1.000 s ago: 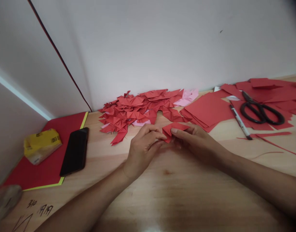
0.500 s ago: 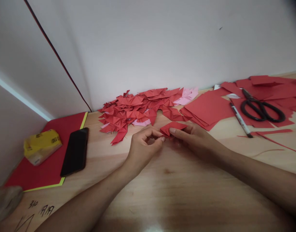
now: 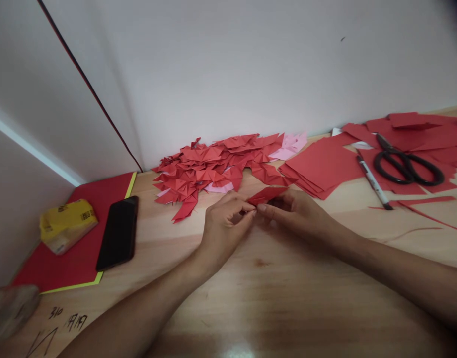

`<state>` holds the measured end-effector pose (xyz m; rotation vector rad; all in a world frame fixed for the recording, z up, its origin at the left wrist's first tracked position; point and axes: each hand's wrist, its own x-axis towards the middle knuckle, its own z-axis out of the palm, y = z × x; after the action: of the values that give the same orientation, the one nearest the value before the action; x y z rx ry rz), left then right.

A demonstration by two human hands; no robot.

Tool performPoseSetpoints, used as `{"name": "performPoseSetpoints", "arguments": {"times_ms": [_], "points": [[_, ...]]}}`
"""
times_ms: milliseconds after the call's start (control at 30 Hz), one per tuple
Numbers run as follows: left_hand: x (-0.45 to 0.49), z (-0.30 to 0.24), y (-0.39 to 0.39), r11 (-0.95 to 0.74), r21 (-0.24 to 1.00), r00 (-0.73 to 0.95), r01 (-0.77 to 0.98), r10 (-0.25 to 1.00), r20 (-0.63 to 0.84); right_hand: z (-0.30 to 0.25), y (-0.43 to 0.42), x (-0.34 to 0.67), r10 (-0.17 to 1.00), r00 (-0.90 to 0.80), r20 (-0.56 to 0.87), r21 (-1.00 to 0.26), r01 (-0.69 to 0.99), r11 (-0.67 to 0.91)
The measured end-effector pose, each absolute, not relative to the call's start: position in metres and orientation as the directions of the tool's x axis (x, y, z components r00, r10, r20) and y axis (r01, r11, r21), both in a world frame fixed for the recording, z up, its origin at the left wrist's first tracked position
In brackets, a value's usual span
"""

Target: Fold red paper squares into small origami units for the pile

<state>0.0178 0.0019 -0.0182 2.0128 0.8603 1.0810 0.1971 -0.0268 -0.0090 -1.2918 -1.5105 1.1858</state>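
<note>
Between my two hands is a folded piece of red paper (image 3: 268,194), held just above the wooden table (image 3: 228,298). My left hand (image 3: 228,223) pinches its left corner between thumb and forefinger. With thumb below and fingers behind, my right hand (image 3: 295,211) grips the right part of the paper; some of those fingers are hidden. Behind the hands lies a heap of folded red paper pieces (image 3: 213,161), with a few pink ones (image 3: 290,145) among them. A stack of flat red paper sheets (image 3: 327,166) rests just beyond my right hand.
Black-handled scissors (image 3: 407,166) and a marker (image 3: 373,183) lie at the right on and beside more red paper (image 3: 437,132). Thin red strips (image 3: 429,203) are near them. At the left, a phone (image 3: 117,233) and a yellow packet (image 3: 68,223) rest on red sheets (image 3: 68,268). A wall stands behind.
The folded red paper has tilted, so less of its upper face shows. My right thumb has slid down and left toward the lower edge, closer to my left fingertips.
</note>
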Motion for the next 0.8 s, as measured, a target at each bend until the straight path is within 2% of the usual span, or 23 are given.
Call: {"name": "performPoseSetpoints", "arguments": {"times_ms": [133, 300, 400, 667, 800], "points": [[0.018, -0.019, 0.003, -0.509, 0.837, 0.437, 0.201, 0.812, 0.388, -0.009, -0.026, 0.199, 0.985, -0.168, -0.030, -0.983, 0.186, 0.002], [0.023, -0.017, 0.004, -0.233, 0.959, 0.462, 0.161, 0.876, 0.136, -0.016, -0.024, 0.206, 0.982, -0.172, -0.074, -0.994, 0.091, -0.059], [0.026, -0.016, 0.002, -0.129, 0.983, 0.448, 0.131, 0.892, 0.058, -0.020, -0.022, 0.209, 0.980, -0.180, -0.085, -0.995, 0.066, -0.074], [0.026, -0.020, 0.002, -0.216, 0.964, 0.343, 0.156, 0.927, 0.152, -0.016, -0.021, 0.206, 0.985, -0.168, -0.034, -0.979, 0.203, 0.001], [0.026, -0.017, 0.001, -0.244, 0.955, 0.325, 0.166, 0.928, 0.181, -0.016, -0.023, 0.202, 0.990, -0.125, -0.067, -0.967, 0.252, -0.034]]}}
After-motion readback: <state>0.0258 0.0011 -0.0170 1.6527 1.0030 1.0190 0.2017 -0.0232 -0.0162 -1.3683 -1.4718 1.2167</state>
